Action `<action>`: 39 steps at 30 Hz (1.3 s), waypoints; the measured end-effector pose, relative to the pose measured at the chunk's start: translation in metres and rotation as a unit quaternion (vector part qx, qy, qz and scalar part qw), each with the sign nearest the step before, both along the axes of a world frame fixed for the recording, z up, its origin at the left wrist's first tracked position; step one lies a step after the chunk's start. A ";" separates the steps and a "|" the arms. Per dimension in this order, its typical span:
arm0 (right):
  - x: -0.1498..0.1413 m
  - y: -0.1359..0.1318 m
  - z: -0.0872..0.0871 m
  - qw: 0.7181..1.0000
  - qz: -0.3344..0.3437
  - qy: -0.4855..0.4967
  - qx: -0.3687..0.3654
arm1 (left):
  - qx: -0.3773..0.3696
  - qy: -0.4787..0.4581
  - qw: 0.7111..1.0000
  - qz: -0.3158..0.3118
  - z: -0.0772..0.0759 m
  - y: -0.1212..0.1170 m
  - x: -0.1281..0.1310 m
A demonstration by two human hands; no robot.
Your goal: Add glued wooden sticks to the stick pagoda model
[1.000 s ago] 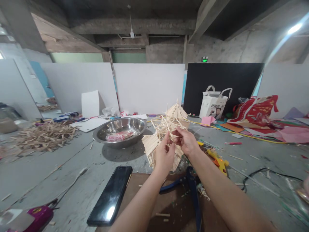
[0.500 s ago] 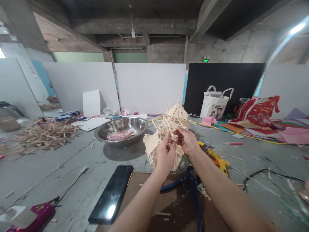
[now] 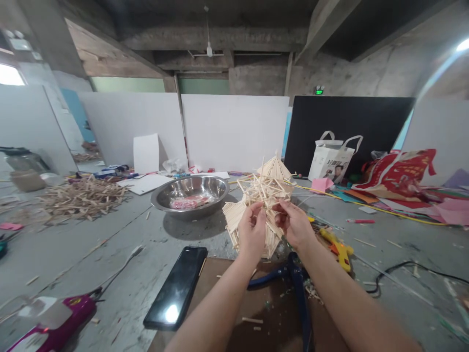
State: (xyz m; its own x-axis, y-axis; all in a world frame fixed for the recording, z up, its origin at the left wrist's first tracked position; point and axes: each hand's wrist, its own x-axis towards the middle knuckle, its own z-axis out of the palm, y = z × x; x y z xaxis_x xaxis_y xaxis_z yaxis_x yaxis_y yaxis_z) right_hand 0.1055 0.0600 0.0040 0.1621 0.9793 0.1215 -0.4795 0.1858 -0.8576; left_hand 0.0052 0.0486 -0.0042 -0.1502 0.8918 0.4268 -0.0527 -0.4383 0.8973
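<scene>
A model built of thin wooden sticks [image 3: 234, 220] stands on the table in front of me, with a cone-shaped stick roof [image 3: 275, 168] at its back. My left hand [image 3: 252, 232] is at the model's near side, thumb and forefinger closed together. To its right, my right hand [image 3: 296, 226] has its fingers bent in a pinch close to the sticks. Whatever lies between the fingertips of either hand is too small to make out. Below the hands, blue-handled cutters [image 3: 297, 288] rest on a brown board [image 3: 216, 288].
A steel basin [image 3: 161, 203] holding plastic-wrapped packs stands left of the model, a stick pile [image 3: 86, 198] farther left. A phone [image 3: 178, 288] lies by the board. A yellow glue gun [image 3: 339, 249] is at right, a purple device [image 3: 69, 318] at lower left. Cords cross the table.
The view has turned slightly left, so the scene sits farther right. My hands have moved a little apart at the model, with the fingertips still bent inward.
</scene>
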 end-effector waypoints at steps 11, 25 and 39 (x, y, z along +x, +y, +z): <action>0.027 -0.043 -0.025 0.989 -0.009 -0.144 0.012 | 0.034 0.190 0.972 -0.135 -0.007 -0.013 0.013; 0.107 -0.085 -0.059 0.680 -0.118 -0.718 -0.089 | 0.023 0.337 0.934 -0.119 -0.040 -0.060 -0.023; 0.057 -0.101 -0.095 0.719 0.074 -0.675 -0.148 | -0.020 0.453 0.890 0.042 -0.081 -0.072 -0.033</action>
State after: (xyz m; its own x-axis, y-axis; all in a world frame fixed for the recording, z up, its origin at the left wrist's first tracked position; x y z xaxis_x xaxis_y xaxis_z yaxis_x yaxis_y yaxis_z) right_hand 0.1625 -0.0411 -0.0911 -0.0172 0.9890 -0.1469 0.8307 -0.0676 -0.5526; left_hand -0.0282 -0.0230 -0.0856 0.1726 0.9105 0.3758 0.7325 -0.3737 0.5690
